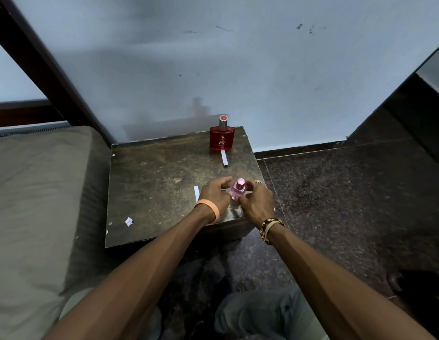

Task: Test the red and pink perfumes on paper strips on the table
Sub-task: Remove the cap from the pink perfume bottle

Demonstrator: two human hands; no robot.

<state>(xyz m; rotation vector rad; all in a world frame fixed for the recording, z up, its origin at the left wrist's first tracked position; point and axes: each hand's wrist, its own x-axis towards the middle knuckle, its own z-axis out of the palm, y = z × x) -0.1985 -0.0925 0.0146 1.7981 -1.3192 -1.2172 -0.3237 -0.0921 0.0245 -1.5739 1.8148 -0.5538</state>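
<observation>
Pink and small, one pink perfume bottle (238,191) with a rounded pink cap stands near the front right of the bench (152,180). Two hands hold it, the left hand (213,195) and right hand (257,204) both curled round it. One red perfume bottle (222,138) stands at the back. Two paper strips lie flat: the far strip (224,158) just before the red bottle, the near strip (196,193) beside the left hand.

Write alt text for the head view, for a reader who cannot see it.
The left hand and right hand hold a small pink bottle near the front of a dark table. A red bottle stands at the back with a paper strip before it; another strip lies left of the hands.
</observation>
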